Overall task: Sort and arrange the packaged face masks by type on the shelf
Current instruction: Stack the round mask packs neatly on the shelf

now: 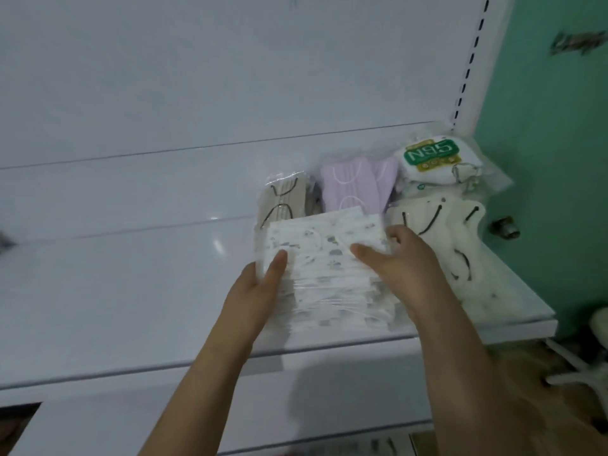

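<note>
A stack of white patterned face masks in clear wrap (325, 258) lies on the white shelf (131, 291). My left hand (260, 284) grips its left edge, thumb on top. My right hand (401, 258) holds its right side, thumb over the top pack. Behind the stack lie beige masks with black loops (283, 199) and lilac masks (355, 185). At the back right sits an N95 pack (434, 159). In front of it lie cream masks with black loops (437, 225).
The shelf's front edge (296, 348) runs below my wrists. A white back panel with a slotted upright (467, 64) rises behind. A green wall (552, 159) borders the right end. The shelf's left part is bare white surface.
</note>
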Action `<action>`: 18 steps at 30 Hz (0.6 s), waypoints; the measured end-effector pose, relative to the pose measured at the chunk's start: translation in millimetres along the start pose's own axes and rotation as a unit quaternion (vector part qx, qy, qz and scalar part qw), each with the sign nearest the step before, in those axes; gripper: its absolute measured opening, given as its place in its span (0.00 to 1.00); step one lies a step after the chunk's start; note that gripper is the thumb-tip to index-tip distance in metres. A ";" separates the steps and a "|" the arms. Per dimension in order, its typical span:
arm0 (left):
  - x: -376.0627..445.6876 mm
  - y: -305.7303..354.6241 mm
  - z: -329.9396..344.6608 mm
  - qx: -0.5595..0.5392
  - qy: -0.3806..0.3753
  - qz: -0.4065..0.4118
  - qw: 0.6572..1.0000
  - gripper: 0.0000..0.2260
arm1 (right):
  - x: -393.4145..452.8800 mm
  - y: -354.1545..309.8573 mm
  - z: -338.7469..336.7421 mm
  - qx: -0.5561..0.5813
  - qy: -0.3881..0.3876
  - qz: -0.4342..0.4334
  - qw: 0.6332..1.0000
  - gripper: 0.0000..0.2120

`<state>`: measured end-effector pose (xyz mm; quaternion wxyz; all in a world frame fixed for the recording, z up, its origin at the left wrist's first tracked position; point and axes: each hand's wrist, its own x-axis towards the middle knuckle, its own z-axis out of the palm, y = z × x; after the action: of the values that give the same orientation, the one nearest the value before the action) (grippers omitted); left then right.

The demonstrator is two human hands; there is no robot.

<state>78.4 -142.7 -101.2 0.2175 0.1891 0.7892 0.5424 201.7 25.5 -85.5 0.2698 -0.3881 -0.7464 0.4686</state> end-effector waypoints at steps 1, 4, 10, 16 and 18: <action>-3.3 5.5 -1.8 -0.027 -0.005 0.008 1.000 0.18 | -7.4 -3.0 3.9 -0.001 -0.006 -0.009 1.000 0.26; -5.7 12.7 -9.1 -0.111 -0.028 0.015 0.993 0.08 | -22.4 -6.7 16.5 0.015 -0.039 -0.007 0.999 0.33; -7.4 6.1 -17.6 -0.190 -0.010 -0.004 0.982 0.20 | -31.5 -13.3 21.3 0.105 0.041 -0.012 0.994 0.35; -9.1 -5.8 -25.0 -0.206 -0.054 -0.005 0.977 0.22 | -33.4 -16.6 21.1 0.204 -0.017 0.079 0.976 0.41; -9.3 -5.3 -26.8 -0.190 -0.067 0.007 0.979 0.19 | -35.4 -15.8 21.4 0.204 -0.050 0.080 0.974 0.30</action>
<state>71.0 -170.3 -96.3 0.2975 0.1857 0.6539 0.6704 199.7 -18.6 -81.5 0.2668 -0.3592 -0.6140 0.6502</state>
